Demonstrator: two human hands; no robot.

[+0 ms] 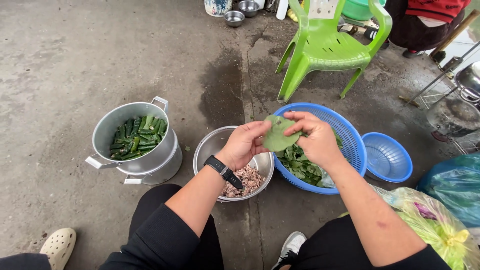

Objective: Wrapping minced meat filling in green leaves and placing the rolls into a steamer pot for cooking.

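Leaf (278,134) between left hand (246,144) and right hand (316,140)

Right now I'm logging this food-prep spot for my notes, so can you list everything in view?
leaf: 1, green, held between both hands
big basket: 1, blue, holds loose green leaves, centre right
small basket: 1, blue, right of the big one
steel bowl: 1, silver, holds minced meat, centre
pot: 1, silver, holds rolled green leaves, left
plastic chair: 1, green, top centre
small steel bowls: 2, silver, top
plastic bags: 2, one clear yellowish, one blue, right
clog: 1, cream, bottom left
sneaker: 1, white and black, bottom centre
other person: 1, red top, top right
wristwatch: 1, black, left wrist
left hand: grips leaf
right hand: grips leaf
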